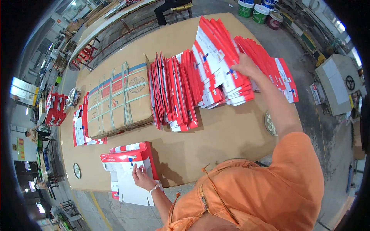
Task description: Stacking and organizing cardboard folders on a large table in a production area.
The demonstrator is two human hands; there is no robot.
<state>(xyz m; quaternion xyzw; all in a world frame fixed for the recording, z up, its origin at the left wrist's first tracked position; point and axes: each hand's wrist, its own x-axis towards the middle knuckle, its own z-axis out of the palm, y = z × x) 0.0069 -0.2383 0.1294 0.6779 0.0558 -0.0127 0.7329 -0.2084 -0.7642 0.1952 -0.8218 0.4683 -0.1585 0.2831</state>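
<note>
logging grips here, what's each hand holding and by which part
Left hand presses on the partly folded red and white carton at its near edge. Right hand grips the fanned flat cartons at their top edge.

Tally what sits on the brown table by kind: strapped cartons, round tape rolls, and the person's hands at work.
Strapped brown cardboard carton: 1
Round tape rolls: 2
Hands, left and right, each touching red-and-white flat boxes: 2
Total: 5

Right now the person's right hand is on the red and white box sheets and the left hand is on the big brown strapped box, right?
Not quite. The head view shows the left hand on a folded red and white carton near the table edge, not on the brown strapped box, which lies untouched further back. The right hand is on the red and white sheets, as you said.
</note>
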